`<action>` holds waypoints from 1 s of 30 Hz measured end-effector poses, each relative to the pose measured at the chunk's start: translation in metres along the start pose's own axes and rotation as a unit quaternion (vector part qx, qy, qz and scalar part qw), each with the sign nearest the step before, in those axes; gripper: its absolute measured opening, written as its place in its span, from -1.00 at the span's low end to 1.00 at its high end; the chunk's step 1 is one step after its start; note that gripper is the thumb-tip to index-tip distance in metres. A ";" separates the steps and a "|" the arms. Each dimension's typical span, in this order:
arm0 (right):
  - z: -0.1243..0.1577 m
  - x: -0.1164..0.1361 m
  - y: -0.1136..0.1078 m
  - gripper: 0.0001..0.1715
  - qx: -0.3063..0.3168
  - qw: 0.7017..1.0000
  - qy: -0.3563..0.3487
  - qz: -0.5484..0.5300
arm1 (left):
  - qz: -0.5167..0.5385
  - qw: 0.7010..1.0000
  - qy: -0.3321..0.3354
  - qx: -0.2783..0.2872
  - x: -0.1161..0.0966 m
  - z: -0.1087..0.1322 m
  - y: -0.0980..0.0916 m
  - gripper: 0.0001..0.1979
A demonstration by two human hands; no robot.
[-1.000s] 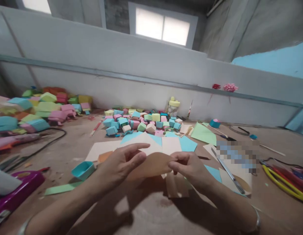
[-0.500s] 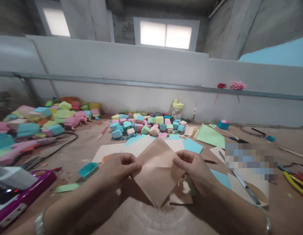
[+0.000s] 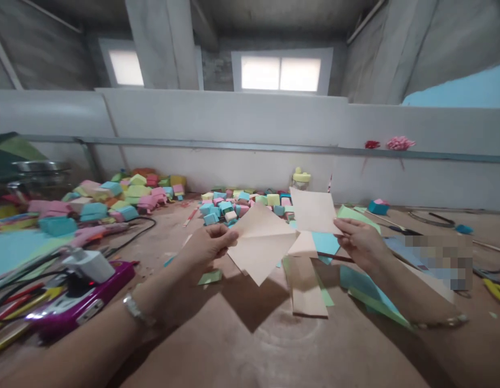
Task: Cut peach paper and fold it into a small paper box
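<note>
My left hand [image 3: 212, 245] pinches the left corner of a peach sheet of paper [image 3: 264, 245]. That sheet hangs above the table as a diamond, with a crease running across its middle. My right hand [image 3: 361, 240] grips the lower right corner of a second peach sheet [image 3: 312, 211], raised farther back and to the right. The two sheets are close to each other. Beneath them lie more pieces of paper: a peach strip [image 3: 308, 288] on the table, a blue sheet [image 3: 326, 243], and blue and green sheets [image 3: 367, 291] by my right forearm.
Small folded paper boxes [image 3: 212, 210] are heaped at the back, with a larger pile [image 3: 132, 194] to the left. A purple power strip [image 3: 92, 302] with a white plug and cables lies left. Yellow-handled pliers [image 3: 496, 291] sit right. A yellow-lidded jar [image 3: 301, 178] stands behind.
My right hand has left the creased sheet and now holds a second peach sheet up to the right. My left hand keeps the creased one. The camera view has shifted.
</note>
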State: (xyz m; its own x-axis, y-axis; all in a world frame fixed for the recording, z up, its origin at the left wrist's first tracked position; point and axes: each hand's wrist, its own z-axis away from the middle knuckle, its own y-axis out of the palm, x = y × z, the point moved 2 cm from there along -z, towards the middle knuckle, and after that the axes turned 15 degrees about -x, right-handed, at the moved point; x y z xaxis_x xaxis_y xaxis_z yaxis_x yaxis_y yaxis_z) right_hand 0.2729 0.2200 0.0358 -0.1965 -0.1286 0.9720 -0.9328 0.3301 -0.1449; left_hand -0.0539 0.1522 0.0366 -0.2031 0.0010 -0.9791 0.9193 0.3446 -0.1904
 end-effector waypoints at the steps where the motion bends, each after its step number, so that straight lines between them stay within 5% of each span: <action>1: -0.003 -0.003 -0.001 -0.62 -0.012 1.000 -0.015 0.010 | 0.015 1.000 0.003 -0.006 -0.003 -0.001 -0.002 -0.67; 5: 0.003 -0.008 0.007 -0.64 -0.010 0.989 -0.126 0.079 | 0.058 0.998 0.016 -0.012 -0.008 -0.003 -0.004 -0.66; 9: 0.032 0.009 0.021 -0.58 0.001 0.937 -0.330 0.115 | 0.046 0.998 0.010 0.043 -0.002 0.002 0.003 -0.69; 13: 0.068 0.031 0.028 -0.36 0.044 0.849 -0.520 0.088 | 0.012 0.994 -0.004 0.111 0.002 0.009 0.010 -0.74; 18: 0.104 0.046 0.028 -0.74 0.079 0.726 -0.678 0.086 | 0.014 0.991 -0.022 0.131 -0.001 0.024 0.013 -0.76; 23: 0.135 0.057 0.038 -0.88 0.169 0.607 -0.761 0.153 | 0.062 0.990 -0.040 0.121 0.001 0.048 0.020 -0.75; 26: 0.146 0.054 0.052 -0.91 0.171 0.608 -0.764 0.129 | 0.067 0.992 -0.044 0.100 0.002 0.055 0.029 -0.77; 30: 0.139 0.037 0.062 -0.58 0.221 0.693 -0.686 0.029 | 0.006 0.993 -0.054 0.109 0.011 0.051 0.042 -0.82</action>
State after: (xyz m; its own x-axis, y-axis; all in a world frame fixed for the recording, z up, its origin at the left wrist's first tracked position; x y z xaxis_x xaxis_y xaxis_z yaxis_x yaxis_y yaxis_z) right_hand 0.1657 0.1054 0.0369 -0.0569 -0.9949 -0.0835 -0.8531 0.0918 -0.5136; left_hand -0.0004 0.1189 0.0142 -0.1645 -0.1008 -0.9812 0.9750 0.1339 -0.1772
